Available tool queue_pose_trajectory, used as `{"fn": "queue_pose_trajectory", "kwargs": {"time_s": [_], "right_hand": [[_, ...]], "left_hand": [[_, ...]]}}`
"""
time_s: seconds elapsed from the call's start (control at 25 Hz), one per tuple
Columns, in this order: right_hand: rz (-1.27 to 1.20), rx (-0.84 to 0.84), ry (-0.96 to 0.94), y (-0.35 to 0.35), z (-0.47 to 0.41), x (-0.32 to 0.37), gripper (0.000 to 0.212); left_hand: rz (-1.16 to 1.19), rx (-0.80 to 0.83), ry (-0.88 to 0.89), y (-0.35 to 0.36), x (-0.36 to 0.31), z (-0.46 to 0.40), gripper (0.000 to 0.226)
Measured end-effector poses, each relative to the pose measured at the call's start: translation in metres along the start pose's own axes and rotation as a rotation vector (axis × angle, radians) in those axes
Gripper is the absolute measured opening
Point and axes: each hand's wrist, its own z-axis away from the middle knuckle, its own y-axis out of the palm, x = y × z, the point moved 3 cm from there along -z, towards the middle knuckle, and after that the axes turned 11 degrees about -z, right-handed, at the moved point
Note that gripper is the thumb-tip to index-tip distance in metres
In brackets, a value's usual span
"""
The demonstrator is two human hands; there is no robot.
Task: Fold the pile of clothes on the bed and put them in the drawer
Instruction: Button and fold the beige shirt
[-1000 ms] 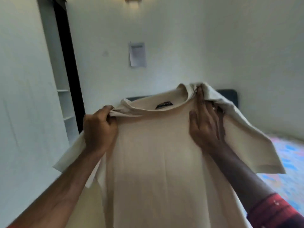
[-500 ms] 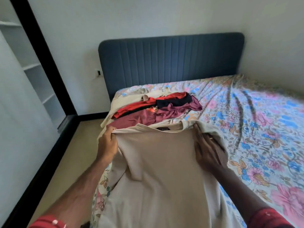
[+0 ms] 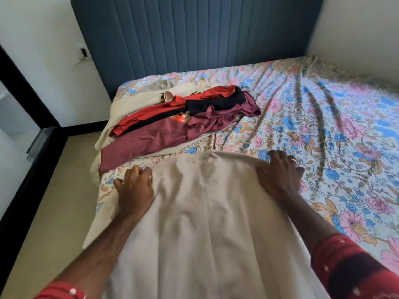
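The cream shirt lies spread near the bed's left edge. The left hand pinches one side, while the right hand presses flat. It looks soft and light; best gripped at the shoulders.

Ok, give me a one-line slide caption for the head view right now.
Both hands, left and right, lay a beige shirt on the floral bedsheet; unfolded pile behind.
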Motion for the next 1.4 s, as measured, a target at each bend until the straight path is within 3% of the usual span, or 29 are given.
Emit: {"fn": "queue_pose_trajectory", "kwargs": {"time_s": [0.08, 0.16, 0.32, 0.4, 0.48, 0.56, 0.6, 0.72, 0.76, 0.84, 0.92, 1.0, 1.12, 1.24, 1.32, 1.4], "right_hand": [[0.106, 0.085, 0.088, 0.009, 0.001, -0.018, 0.057], [0.067, 0.221, 0.066, 0.001, -0.001, -0.028, 0.054], [-0.202, 0.796, 0.194, -0.047, -0.010, -0.055, 0.040], [-0.176, 0.930, 0.216, -0.061, -0.005, -0.067, 0.041], [-0.387, 0.731, 0.239, -0.065, -0.003, -0.077, 0.033], [-0.579, 0.376, 0.291, -0.070, 0.000, -0.089, 0.030], [-0.560, 0.304, 0.292, -0.071, 0.004, -0.095, 0.031], [-0.486, 0.471, 0.327, -0.068, 0.021, -0.108, 0.031], [-0.506, 0.429, 0.355, -0.072, 0.021, -0.113, 0.030], [-0.576, 0.160, 0.398, -0.089, 0.018, -0.120, 0.027], [-0.350, -0.013, 0.360, -0.096, 0.019, -0.119, 0.037], [-0.144, 0.028, 0.255, -0.084, 0.025, -0.107, 0.052], [-0.019, 0.131, 0.175, -0.058, 0.036, -0.077, 0.062], [-0.125, 0.152, 0.344, -0.044, 0.047, -0.082, 0.096], [-0.165, 0.169, 0.477, -0.041, 0.048, -0.102, 0.099], [-0.207, 0.209, 0.591, -0.043, 0.045, -0.115, 0.093]], "left_hand": [[-0.005, 0.012, 0.040, 0.004, -0.002, 0.006, 0.013], [-0.019, 0.087, 0.034, 0.009, 0.001, 0.004, 0.024], [-0.061, 0.177, 0.121, 0.015, 0.011, -0.005, 0.037], [-0.032, 0.194, 0.135, 0.017, 0.014, -0.004, 0.040], [0.019, 0.217, 0.129, 0.015, 0.015, 0.002, 0.043], [0.045, 0.241, 0.109, 0.009, 0.020, 0.010, 0.045], [0.040, 0.248, 0.089, 0.007, 0.024, 0.015, 0.045], [0.080, 0.243, -0.022, -0.003, 0.038, 0.032, 0.048], [0.104, 0.261, -0.107, -0.006, 0.046, 0.037, 0.050], [0.155, 0.298, -0.305, -0.016, 0.066, 0.047, 0.056], [0.216, 0.310, -0.388, -0.019, 0.091, 0.056, 0.058], [0.273, 0.356, -0.430, -0.018, 0.108, 0.066, 0.053], [0.378, 0.384, -0.499, -0.029, 0.113, 0.081, 0.038], [0.435, 0.411, -0.480, -0.032, 0.111, 0.084, 0.022], [0.547, 0.458, -0.468, -0.032, 0.108, 0.084, 0.021], [0.828, 0.409, -0.644, -0.033, 0.120, 0.077, 0.035]]}}
